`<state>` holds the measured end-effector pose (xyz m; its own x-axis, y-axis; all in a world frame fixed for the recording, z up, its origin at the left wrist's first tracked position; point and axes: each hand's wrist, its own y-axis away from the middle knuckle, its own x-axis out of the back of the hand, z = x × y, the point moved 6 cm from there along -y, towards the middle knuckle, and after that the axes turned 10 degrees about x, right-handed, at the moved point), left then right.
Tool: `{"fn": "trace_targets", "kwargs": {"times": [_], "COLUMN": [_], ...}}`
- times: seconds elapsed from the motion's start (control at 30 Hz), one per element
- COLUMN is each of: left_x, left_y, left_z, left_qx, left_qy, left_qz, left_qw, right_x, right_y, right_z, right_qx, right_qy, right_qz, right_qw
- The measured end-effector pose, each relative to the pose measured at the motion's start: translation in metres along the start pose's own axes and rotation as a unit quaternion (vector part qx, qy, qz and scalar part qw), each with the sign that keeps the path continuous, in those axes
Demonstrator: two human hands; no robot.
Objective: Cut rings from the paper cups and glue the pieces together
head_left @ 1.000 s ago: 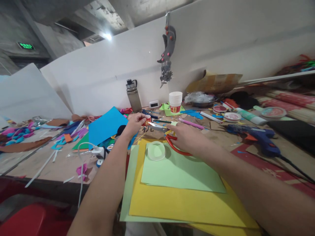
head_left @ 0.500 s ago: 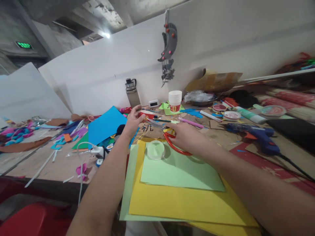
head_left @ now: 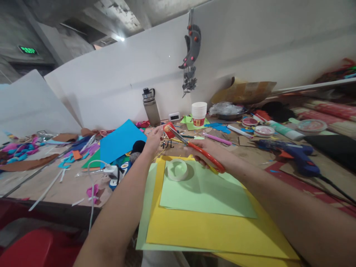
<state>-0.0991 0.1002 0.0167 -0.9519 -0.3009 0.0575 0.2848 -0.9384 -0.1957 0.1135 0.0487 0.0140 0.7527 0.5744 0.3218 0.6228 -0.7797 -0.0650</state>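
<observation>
My left hand (head_left: pixel 155 138) is closed on a small red paper cup (head_left: pixel 169 130) with a gold print. My right hand (head_left: pixel 203 149) grips a pair of scissors (head_left: pixel 210 157) with red handles and some yellow on the inside. Their blades point left and reach the cup's edge; whether they are cutting into it I cannot tell. Below the hands, a white ring-shaped piece (head_left: pixel 177 169) lies on a light green sheet (head_left: pixel 205 196). That sheet rests on larger yellow paper (head_left: pixel 219 233).
A stack of paper cups (head_left: pixel 199 113) stands at the back beside a water bottle (head_left: pixel 151 107). A blue glue gun (head_left: pixel 294 152) lies to the right. On the left are a blue sheet (head_left: pixel 121 141), a power strip with a white cable, and paper scraps.
The red cup has turned so its printed side faces me. The scissors have swung round, with their blades now at the cup and the handles lower right.
</observation>
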Motion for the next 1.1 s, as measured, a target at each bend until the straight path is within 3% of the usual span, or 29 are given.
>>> {"fn": "trace_targets", "kwargs": {"times": [0.27, 0.5, 0.67, 0.83, 1.1], "left_x": [-0.008, -0.013, -0.011, -0.009, -0.013], "left_y": [0.006, 0.013, 0.012, 0.017, 0.022], "left_z": [0.0, 0.01, 0.015, 0.032, 0.037], "left_qx": [0.05, 0.042, 0.014, -0.104, -0.116], "left_qy": [0.036, 0.094, 0.017, -0.138, -0.129], "left_qz": [-0.017, -0.018, -0.012, 0.018, 0.014], "left_qw": [0.998, 0.995, 1.0, 0.985, 0.985], "right_x": [-0.004, -0.004, -0.004, -0.005, -0.006], "right_y": [0.004, 0.002, 0.005, 0.007, 0.011], "right_z": [-0.004, 0.0, -0.004, -0.006, -0.011], "right_qx": [-0.019, -0.024, -0.033, -0.037, -0.038], "right_qy": [-0.027, -0.014, -0.007, -0.011, -0.001], "right_qz": [0.003, 0.011, 0.006, 0.018, 0.033], "right_qw": [0.999, 1.0, 0.999, 0.999, 0.999]}}
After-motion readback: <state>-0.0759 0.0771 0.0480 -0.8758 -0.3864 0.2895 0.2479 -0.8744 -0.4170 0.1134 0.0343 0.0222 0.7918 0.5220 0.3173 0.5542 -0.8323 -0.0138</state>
